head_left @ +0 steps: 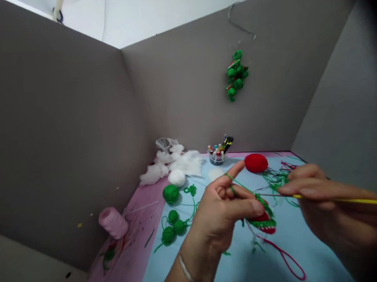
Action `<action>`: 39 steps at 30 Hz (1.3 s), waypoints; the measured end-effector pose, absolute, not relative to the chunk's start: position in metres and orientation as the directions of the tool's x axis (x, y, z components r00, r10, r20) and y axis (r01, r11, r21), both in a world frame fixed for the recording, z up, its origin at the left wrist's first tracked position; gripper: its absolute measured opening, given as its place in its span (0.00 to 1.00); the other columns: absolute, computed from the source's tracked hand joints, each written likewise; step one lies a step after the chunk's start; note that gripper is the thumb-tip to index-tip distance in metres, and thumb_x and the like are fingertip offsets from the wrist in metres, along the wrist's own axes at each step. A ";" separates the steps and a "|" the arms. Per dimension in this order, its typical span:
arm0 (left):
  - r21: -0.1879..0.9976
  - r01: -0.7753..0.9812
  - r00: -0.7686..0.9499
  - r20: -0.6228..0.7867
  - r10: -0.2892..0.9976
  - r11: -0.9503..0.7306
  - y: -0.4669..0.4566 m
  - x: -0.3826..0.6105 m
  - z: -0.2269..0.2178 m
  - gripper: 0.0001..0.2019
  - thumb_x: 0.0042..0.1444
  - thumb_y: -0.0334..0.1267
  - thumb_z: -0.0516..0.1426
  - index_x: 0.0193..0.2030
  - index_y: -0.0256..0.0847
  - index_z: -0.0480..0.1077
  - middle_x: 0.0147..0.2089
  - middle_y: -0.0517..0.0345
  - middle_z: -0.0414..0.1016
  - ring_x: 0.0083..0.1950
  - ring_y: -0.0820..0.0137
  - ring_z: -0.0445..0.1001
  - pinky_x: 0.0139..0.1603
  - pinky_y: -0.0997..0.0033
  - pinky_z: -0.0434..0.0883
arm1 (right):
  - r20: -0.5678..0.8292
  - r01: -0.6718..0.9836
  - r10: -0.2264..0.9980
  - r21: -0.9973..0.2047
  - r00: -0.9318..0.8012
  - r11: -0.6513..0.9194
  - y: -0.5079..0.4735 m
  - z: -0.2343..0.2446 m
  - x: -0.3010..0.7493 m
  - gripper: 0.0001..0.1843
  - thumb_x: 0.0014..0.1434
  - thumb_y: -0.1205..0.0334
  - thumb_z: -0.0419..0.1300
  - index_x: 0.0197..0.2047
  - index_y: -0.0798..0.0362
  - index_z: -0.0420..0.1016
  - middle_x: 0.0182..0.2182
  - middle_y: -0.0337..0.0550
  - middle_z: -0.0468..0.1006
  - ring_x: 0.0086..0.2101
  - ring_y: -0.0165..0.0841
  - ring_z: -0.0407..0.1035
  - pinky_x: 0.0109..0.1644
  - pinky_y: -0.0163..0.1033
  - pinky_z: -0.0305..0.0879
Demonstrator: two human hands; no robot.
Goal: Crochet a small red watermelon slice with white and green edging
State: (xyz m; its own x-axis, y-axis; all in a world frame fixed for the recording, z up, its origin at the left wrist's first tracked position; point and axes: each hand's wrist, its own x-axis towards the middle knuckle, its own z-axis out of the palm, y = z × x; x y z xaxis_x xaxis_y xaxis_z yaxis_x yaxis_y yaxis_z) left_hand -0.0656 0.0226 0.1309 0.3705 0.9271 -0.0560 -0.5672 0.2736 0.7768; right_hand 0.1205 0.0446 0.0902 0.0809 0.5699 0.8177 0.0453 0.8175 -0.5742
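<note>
Between the thumb and fingers of my left hand [219,211] is a small crochet piece [265,219] in red, green and white. Green yarn [238,181] runs over the raised left index finger down to the piece. My right hand [324,201] is closed round a yellow-handled crochet hook [346,200], its thin metal shaft reaching the top edge of the piece. A red yarn loop [291,259] and some pale strands hang below the piece, over the blue mat [255,268].
Left of my hands lie small green balls [174,228], a green yarn ball [171,194], a white yarn ball [177,177] and white stuffing [186,162]. A pink cone [113,222] stands far left. Behind are a tool cup [217,157], red ball [256,163] and tangled yarn [274,178]. Grey partitions [189,94] enclose the table.
</note>
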 end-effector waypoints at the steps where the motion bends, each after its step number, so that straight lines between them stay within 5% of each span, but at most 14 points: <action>1: 0.784 -0.560 0.367 -0.055 0.929 0.268 0.023 -0.066 0.131 0.52 0.31 0.28 0.74 0.68 0.31 0.64 0.23 0.63 0.76 0.24 0.76 0.71 0.30 0.76 0.67 | 0.821 0.011 0.567 -0.569 0.072 0.822 0.045 0.090 0.120 0.06 0.59 0.49 0.65 0.38 0.33 0.85 0.27 0.38 0.85 0.27 0.39 0.69 0.36 0.51 0.59; 8: 0.816 -0.516 0.356 -0.074 0.932 0.262 0.023 -0.067 0.131 0.38 0.30 0.28 0.72 0.55 0.30 0.76 0.22 0.62 0.75 0.22 0.77 0.69 0.27 0.74 0.66 | 0.677 -0.160 0.728 -0.711 0.108 0.685 0.045 0.097 0.125 0.04 0.56 0.52 0.68 0.34 0.38 0.85 0.24 0.39 0.81 0.30 0.39 0.72 0.39 0.49 0.69; 14: 0.839 -0.486 0.302 -0.101 0.948 0.245 0.021 -0.053 0.128 0.36 0.29 0.31 0.74 0.52 0.33 0.78 0.26 0.59 0.77 0.26 0.73 0.72 0.32 0.69 0.70 | 0.501 -0.256 0.864 -0.832 0.035 0.493 0.037 0.092 0.108 0.11 0.52 0.46 0.70 0.30 0.44 0.84 0.26 0.42 0.83 0.29 0.38 0.79 0.29 0.41 0.78; 18: 0.826 -0.517 0.247 -0.106 0.963 0.223 0.019 -0.045 0.126 0.32 0.27 0.33 0.75 0.46 0.34 0.79 0.29 0.58 0.77 0.29 0.74 0.73 0.36 0.69 0.71 | 0.509 -0.272 0.847 -0.803 0.151 0.531 0.032 0.085 0.094 0.07 0.52 0.50 0.72 0.34 0.41 0.86 0.33 0.39 0.87 0.33 0.35 0.81 0.41 0.38 0.81; 24: 0.816 -0.544 0.200 -0.098 0.975 0.194 0.019 -0.047 0.128 0.23 0.33 0.32 0.72 0.41 0.33 0.79 0.26 0.60 0.75 0.26 0.75 0.72 0.34 0.70 0.71 | 0.460 -0.303 0.868 -0.813 0.188 0.497 0.039 0.088 0.098 0.08 0.52 0.50 0.72 0.33 0.44 0.84 0.29 0.37 0.86 0.29 0.30 0.80 0.34 0.30 0.78; 32: 0.846 -0.515 0.146 -0.073 0.987 0.139 0.018 -0.049 0.128 0.17 0.37 0.28 0.67 0.39 0.34 0.80 0.24 0.62 0.72 0.26 0.76 0.68 0.30 0.72 0.68 | 0.508 -0.257 0.840 -0.800 0.189 0.542 0.037 0.087 0.106 0.08 0.57 0.52 0.67 0.35 0.47 0.83 0.30 0.43 0.85 0.31 0.37 0.80 0.33 0.38 0.79; 39: 0.861 -0.496 0.137 -0.048 0.989 0.111 0.018 -0.049 0.128 0.19 0.37 0.28 0.66 0.41 0.32 0.79 0.24 0.63 0.71 0.25 0.77 0.67 0.27 0.74 0.67 | 0.633 -0.132 0.760 -0.749 0.147 0.650 0.028 0.090 0.109 0.06 0.63 0.54 0.62 0.39 0.44 0.79 0.32 0.42 0.86 0.39 0.37 0.81 0.45 0.38 0.76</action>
State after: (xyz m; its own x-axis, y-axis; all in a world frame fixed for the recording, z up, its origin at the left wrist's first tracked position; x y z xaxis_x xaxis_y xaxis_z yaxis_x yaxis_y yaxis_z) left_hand -0.0491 0.0181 0.1284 0.1375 0.9893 -0.0485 -0.4959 0.1111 0.8613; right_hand 0.1093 0.0283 0.0900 0.1470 0.7597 0.6335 -0.1323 0.6498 -0.7485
